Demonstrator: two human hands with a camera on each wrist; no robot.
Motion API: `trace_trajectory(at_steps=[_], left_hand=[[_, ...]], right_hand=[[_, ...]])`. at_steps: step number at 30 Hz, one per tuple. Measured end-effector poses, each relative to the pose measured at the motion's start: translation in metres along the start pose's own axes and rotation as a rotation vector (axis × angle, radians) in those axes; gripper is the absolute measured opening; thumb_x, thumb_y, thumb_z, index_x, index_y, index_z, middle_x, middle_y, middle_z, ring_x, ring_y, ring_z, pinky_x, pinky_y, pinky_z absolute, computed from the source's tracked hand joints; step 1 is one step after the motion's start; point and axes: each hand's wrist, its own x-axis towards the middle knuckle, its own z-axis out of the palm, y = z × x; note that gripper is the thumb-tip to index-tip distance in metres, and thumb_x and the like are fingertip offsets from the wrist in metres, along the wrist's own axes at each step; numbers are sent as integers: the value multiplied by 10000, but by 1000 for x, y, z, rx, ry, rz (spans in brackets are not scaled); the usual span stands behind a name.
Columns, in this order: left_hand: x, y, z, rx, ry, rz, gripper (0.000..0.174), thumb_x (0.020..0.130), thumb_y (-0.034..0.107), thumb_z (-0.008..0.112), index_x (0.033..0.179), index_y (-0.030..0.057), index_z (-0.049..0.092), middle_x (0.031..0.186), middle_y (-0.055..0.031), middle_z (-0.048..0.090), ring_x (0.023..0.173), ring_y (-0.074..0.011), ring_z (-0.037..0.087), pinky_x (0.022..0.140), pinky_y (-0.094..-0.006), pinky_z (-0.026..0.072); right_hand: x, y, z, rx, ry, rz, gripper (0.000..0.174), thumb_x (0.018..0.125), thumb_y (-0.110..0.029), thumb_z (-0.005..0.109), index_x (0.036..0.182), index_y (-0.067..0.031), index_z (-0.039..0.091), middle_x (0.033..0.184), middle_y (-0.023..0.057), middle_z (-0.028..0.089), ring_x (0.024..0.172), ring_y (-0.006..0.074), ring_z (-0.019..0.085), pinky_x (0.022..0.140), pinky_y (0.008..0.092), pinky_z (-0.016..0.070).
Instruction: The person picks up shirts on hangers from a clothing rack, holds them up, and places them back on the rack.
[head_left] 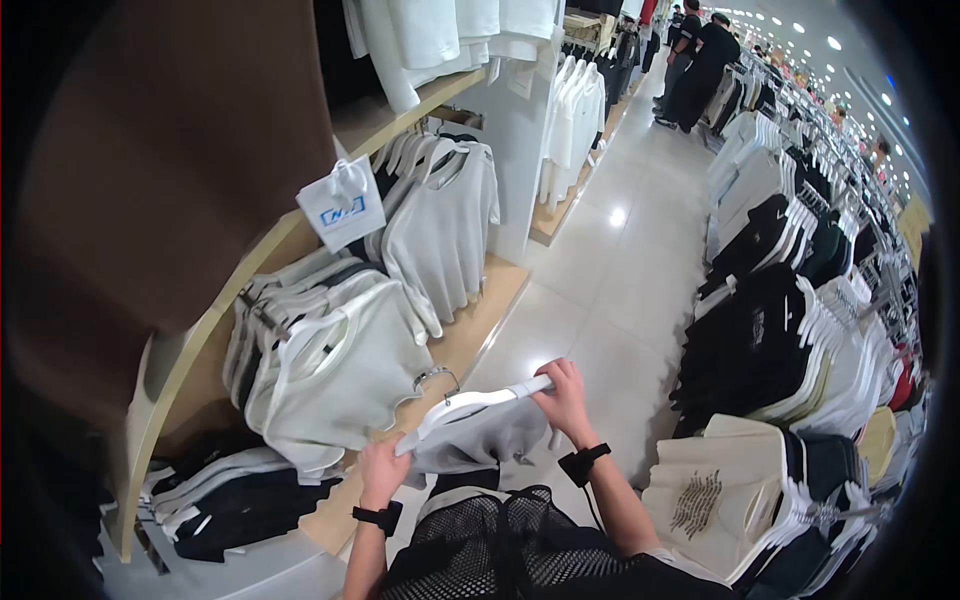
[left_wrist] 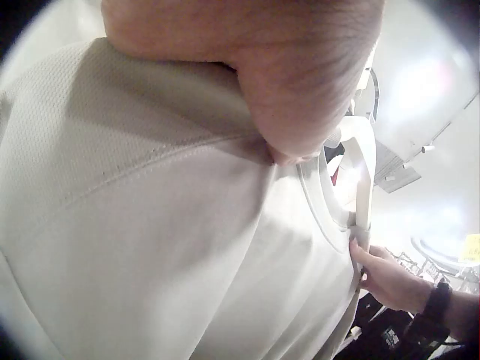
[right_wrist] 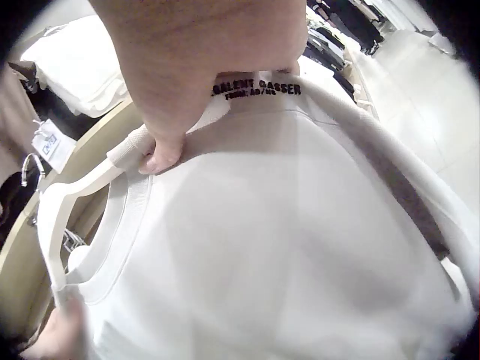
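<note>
A light grey top (head_left: 490, 440) hangs on a white hanger (head_left: 478, 402) in front of the body, its metal hook pointing away. My left hand (head_left: 382, 470) pinches one shoulder of the top over the hanger's end; in the left wrist view the left hand (left_wrist: 300, 67) grips the cloth beside the neckline. At the other shoulder my right hand (head_left: 565, 402) grips cloth and hanger. The right wrist view shows the right hand (right_wrist: 202, 67) with its thumb on the shoulder, near dark lettering (right_wrist: 259, 90) on the top.
Racks of light sweatshirts (head_left: 340, 360) stand at the left under a wooden shelf (head_left: 240, 270) with a white tag (head_left: 342, 205). Another rack with dark shirts (head_left: 745, 340) lines the right. Between them runs a tiled aisle (head_left: 600, 250), with people (head_left: 700, 70) standing far along it.
</note>
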Motion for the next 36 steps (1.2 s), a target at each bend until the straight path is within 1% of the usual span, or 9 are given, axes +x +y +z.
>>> trace_trajectory(at_steps=[7, 9, 12, 16, 18, 20, 26, 32, 36], left_hand=[[155, 27, 41, -56, 97, 59, 293, 814, 237, 743, 1089, 166, 818, 798, -185, 741, 796, -448, 716, 733, -556, 552], [193, 48, 43, -65, 14, 37, 357, 788, 219, 760, 1137, 175, 822, 835, -174, 765, 798, -416, 735, 745, -542, 567], [246, 93, 34, 6, 33, 45, 362, 781, 217, 763, 1134, 164, 820, 858, -175, 769, 794, -407, 736, 739, -528, 571], [312, 135, 44, 15, 92, 38, 359, 783, 219, 768, 1134, 165, 820, 858, -168, 769, 789, -398, 737, 725, -513, 572], [341, 162, 50, 28, 191, 28, 330, 799, 218, 769, 1120, 163, 817, 849, -163, 766, 796, -395, 739, 718, -506, 571], [360, 193, 49, 45, 194, -38, 317, 807, 217, 768, 1114, 159, 815, 852, -160, 767, 805, -396, 739, 723, -510, 572], [423, 197, 59, 77, 152, -229, 312, 828, 232, 775, 1129, 154, 806, 865, -164, 766, 836, -422, 730, 744, -520, 575], [436, 199, 56, 121, 272, -339, 287, 869, 250, 771, 1143, 177, 816, 887, -198, 760, 861, -453, 725, 767, -544, 575], [435, 205, 49, 112, 304, -455, 228, 899, 266, 775, 1089, 150, 824, 882, -213, 753, 875, -460, 721, 777, -533, 584]], right_hand=[[151, 59, -12, 61, -14, -22, 280, 754, -123, 837, 985, -73, 685, 1006, 108, 633, 1013, 349, 578, 877, 445, 494], [191, 76, -19, 59, -7, -61, 274, 753, -109, 829, 976, -70, 675, 1003, 109, 630, 1011, 348, 577, 876, 441, 494], [251, 92, -35, 69, 51, -50, 234, 741, -49, 762, 951, -63, 661, 984, 107, 626, 993, 348, 574, 866, 432, 489], [343, 131, -37, 120, 50, -84, 203, 732, -53, 735, 922, -49, 662, 943, 110, 623, 955, 349, 576, 852, 431, 484], [389, 153, -32, 119, 19, -122, 208, 731, -52, 734, 926, -46, 662, 945, 112, 623, 956, 350, 575, 850, 432, 484], [422, 175, -32, 160, -16, -184, 224, 730, -49, 735, 941, -41, 660, 939, 115, 620, 961, 353, 575, 849, 437, 483], [527, 207, 19, 246, -224, -192, 258, 757, -96, 793, 975, -36, 667, 937, 138, 622, 948, 373, 592, 838, 456, 487], [572, 188, 39, 282, -347, -231, 301, 811, -174, 844, 993, -8, 671, 930, 151, 646, 933, 384, 619, 792, 462, 505], [589, 171, 49, 283, -371, -325, 303, 810, -191, 856, 985, -14, 683, 936, 150, 656, 949, 381, 631, 782, 463, 518]])
